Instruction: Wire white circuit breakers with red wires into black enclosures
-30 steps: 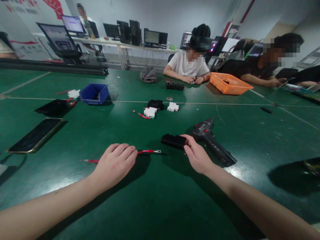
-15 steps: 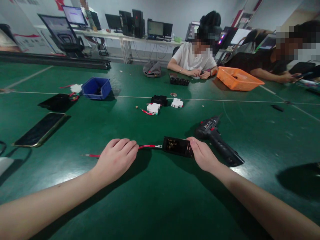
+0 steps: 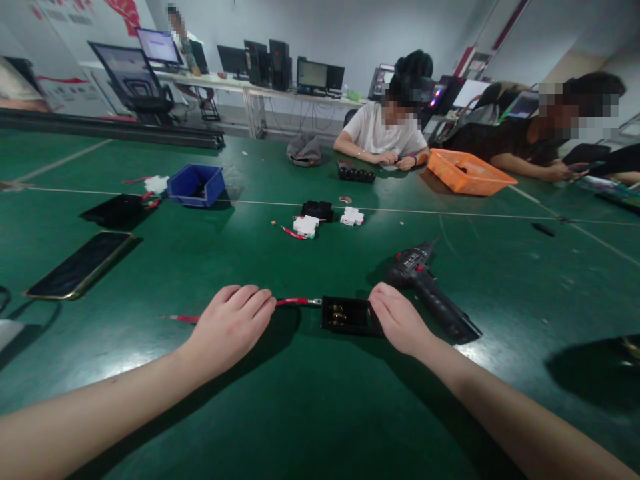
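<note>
My left hand [image 3: 234, 323] is closed around a red cable [image 3: 297, 302], whose bare end pokes out to the left and whose metal ring lug [image 3: 315, 302] points right. That lug lies against, or very near, the left end of a shallow black plastic box [image 3: 350, 328]. Several brass-coloured parts [image 3: 339, 313] show inside the box. Gripping the box's right end is my right hand [image 3: 397, 317], with its thumb and fingers pressed together. Just beyond that hand a black cordless screwdriver [image 3: 427, 287] lies on its side, bit pointing away.
Past my hands are white breakers [image 3: 305, 226], a black block [image 3: 317, 211], a blue bin [image 3: 197, 185] and a phone [image 3: 80, 265] on the green table [image 3: 320, 413]. An orange basket [image 3: 467, 172] stands near two seated people across the table.
The black box has tipped flatter, so more of its open top faces me. Both hands keep their holds, and the whole view has shifted slightly downward in the frame.
</note>
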Demonstrator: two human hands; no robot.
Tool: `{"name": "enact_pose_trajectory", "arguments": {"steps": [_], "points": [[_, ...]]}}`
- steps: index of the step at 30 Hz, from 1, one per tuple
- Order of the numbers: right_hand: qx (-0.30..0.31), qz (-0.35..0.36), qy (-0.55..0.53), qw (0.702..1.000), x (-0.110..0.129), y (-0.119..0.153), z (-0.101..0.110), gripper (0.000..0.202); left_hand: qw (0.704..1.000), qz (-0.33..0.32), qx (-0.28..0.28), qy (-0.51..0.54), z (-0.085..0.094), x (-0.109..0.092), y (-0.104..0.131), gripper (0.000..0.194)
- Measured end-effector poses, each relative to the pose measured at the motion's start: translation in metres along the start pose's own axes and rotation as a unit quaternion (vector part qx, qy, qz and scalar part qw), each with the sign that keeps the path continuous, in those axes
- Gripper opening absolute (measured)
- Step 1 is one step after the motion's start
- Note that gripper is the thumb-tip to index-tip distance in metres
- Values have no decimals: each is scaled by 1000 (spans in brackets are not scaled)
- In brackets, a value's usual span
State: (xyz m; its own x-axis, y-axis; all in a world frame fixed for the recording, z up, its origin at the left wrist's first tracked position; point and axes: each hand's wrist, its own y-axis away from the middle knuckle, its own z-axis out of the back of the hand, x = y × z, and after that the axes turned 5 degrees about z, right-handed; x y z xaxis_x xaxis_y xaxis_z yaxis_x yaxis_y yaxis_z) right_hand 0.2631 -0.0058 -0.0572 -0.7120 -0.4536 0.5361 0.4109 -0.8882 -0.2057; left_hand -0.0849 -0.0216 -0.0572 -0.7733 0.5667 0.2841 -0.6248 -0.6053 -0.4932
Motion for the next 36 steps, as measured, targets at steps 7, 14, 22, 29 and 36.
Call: {"name": "enact_pose_trajectory", "arguments": {"steps": [7, 14, 22, 29, 36], "points": [[-9, 68, -17, 998, 2, 8, 3, 40, 1000, 3, 19, -2, -2, 0, 2, 20], [72, 127, 25, 989, 15, 9, 4, 68, 1000, 7, 25, 1, -1, -1, 1, 20], [71, 125, -14, 990, 14, 6, 6, 46, 999, 13, 31, 3, 2, -1, -1, 15], [67, 122, -5, 990, 13, 6, 4, 51, 1000, 9, 26, -3, 1, -1, -3, 15], [84, 112, -32, 990, 12, 4, 5, 48, 999, 9, 32, -5, 2, -1, -3, 15]]}}
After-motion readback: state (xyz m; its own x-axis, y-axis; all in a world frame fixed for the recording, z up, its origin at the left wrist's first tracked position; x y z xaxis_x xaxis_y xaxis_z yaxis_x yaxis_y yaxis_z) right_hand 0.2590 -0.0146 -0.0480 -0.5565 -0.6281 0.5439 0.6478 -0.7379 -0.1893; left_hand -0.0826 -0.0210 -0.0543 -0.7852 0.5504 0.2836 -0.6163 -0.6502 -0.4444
